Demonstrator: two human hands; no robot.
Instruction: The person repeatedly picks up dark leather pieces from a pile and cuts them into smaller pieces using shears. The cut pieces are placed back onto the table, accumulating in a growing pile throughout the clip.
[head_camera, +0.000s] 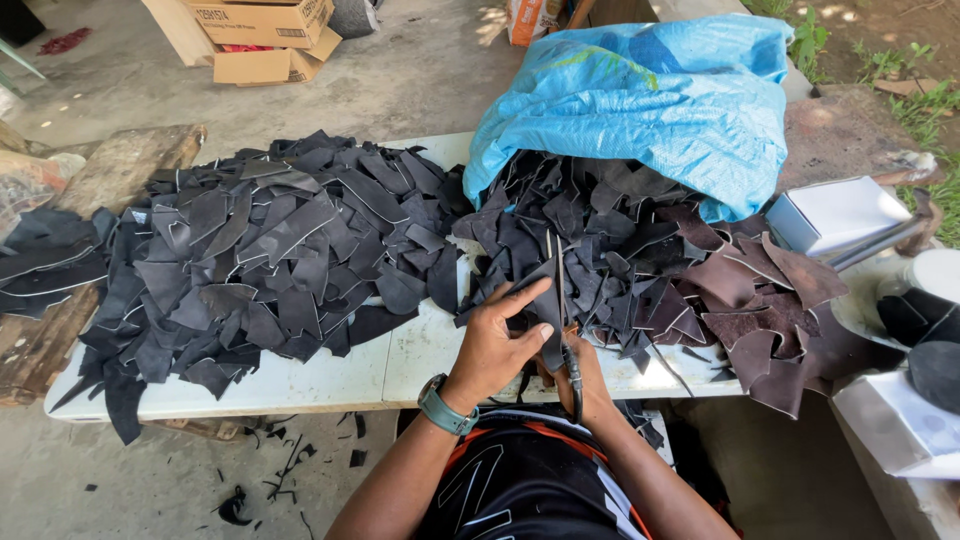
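While your left hand (497, 345) pinches a dark leather scrap (547, 290) upright near the desk (330, 375) edge, your right hand (580, 385) closes its grip on scissors (562, 335), keeping the cut line steady; sorted piles lie left, blue sack (640, 95) far.

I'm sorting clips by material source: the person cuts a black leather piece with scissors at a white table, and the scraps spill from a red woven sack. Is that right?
Not quite: the sack is blue, not red, as the head view shows. The rest holds: the left hand holds a black leather piece, the right hand works scissors at the white table, and scraps spill from the sack.
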